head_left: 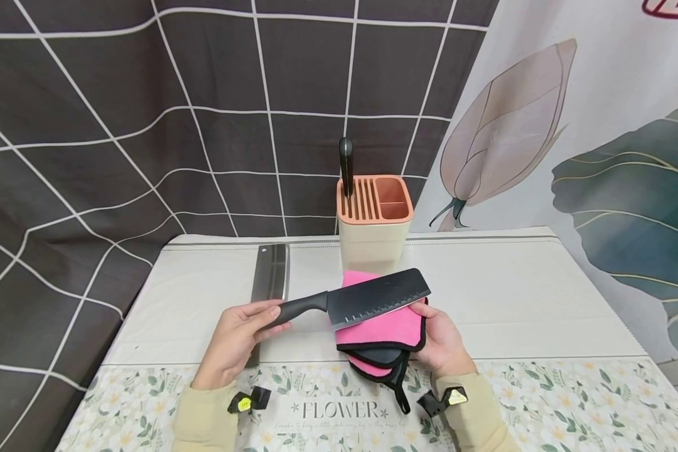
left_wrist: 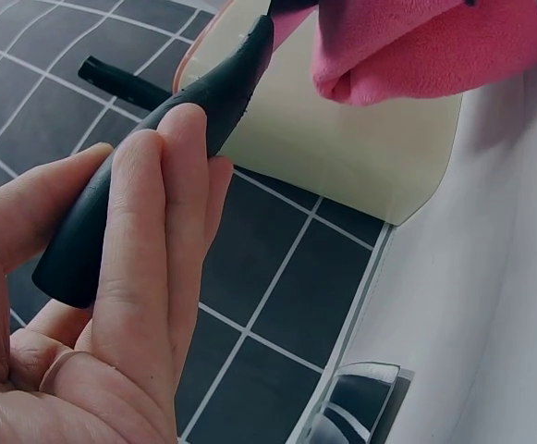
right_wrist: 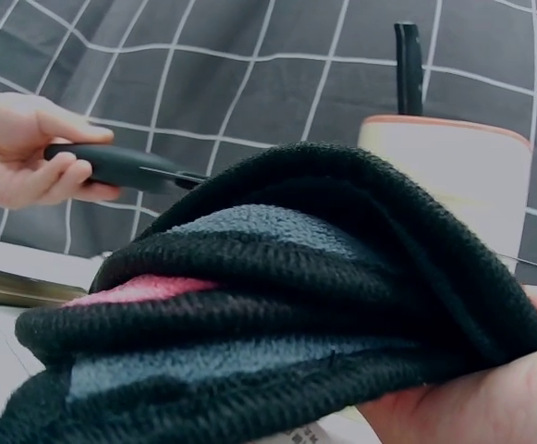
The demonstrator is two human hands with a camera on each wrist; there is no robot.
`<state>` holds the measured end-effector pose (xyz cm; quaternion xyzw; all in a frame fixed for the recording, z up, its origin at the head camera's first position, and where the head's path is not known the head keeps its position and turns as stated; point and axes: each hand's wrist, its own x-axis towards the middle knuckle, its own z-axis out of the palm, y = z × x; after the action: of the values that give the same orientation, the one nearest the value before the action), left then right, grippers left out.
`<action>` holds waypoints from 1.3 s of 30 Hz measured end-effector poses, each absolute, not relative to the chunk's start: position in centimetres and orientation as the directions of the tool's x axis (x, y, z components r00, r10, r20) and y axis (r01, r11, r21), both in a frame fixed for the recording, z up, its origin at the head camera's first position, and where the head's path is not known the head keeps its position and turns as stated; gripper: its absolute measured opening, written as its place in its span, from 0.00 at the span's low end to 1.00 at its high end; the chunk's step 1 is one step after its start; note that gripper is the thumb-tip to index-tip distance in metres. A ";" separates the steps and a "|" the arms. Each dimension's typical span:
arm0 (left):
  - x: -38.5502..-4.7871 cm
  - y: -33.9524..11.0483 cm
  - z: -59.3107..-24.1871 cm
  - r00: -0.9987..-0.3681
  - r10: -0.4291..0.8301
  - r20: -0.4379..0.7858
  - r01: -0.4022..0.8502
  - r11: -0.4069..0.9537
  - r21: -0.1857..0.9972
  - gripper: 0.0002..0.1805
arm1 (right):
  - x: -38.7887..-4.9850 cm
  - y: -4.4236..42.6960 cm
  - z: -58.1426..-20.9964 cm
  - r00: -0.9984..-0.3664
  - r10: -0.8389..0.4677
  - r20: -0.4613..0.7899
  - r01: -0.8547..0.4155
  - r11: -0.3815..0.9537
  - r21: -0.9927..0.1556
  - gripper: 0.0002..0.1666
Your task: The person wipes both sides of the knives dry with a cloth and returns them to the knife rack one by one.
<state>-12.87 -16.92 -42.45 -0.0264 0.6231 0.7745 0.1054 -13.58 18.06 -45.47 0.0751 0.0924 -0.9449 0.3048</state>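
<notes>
A black cleaver (head_left: 378,298) with a broad blade is held by its handle in my left hand (head_left: 240,339). In the left wrist view, the thumb and fingers pinch the dark handle (left_wrist: 171,153). My right hand (head_left: 441,342) grips a folded pink and grey cloth (head_left: 381,326) with black edging, under the blade. The blade lies over the cloth's pink face, its tip end near the right fingers. Seen from the right wrist, the cloth's folded layers (right_wrist: 250,305) hide most of the blade.
A second cleaver (head_left: 270,270) with a steel blade lies on the table behind my left hand. Farther back stands a cream knife holder (head_left: 373,245) with an orange slotted top, one black-handled knife (head_left: 346,164) upright in it. A flowered cloth (head_left: 542,402) covers the table's front.
</notes>
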 end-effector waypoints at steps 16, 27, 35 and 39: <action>-12.8 -17.3 -42.2 -0.980 0.117 -0.164 -0.184 -0.199 0.962 0.22 | -13.9 19.5 -45.3 -0.824 -0.533 -0.193 0.557 -0.824 -0.103 0.28; -12.7 -17.8 -42.2 -0.982 0.131 -0.136 -0.160 -0.204 0.966 0.23 | -14.2 20.6 -45.3 -0.837 -0.520 -0.172 0.540 -0.835 -0.106 0.29; -12.6 -17.9 -42.1 -0.982 0.127 -0.142 -0.167 -0.214 0.963 0.21 | -14.2 20.5 -45.2 -0.838 -0.482 -0.257 0.527 -0.836 -0.150 0.28; -12.6 -17.7 -41.8 -0.983 0.122 -0.137 -0.161 -0.218 0.963 0.21 | -14.2 20.0 -45.3 -0.831 -0.489 -0.266 0.542 -0.819 -0.187 0.28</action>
<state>-12.57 -17.73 -41.85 -0.0158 0.6186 0.7803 0.0906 -14.23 20.05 -45.30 0.1036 0.1282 -0.9481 0.2719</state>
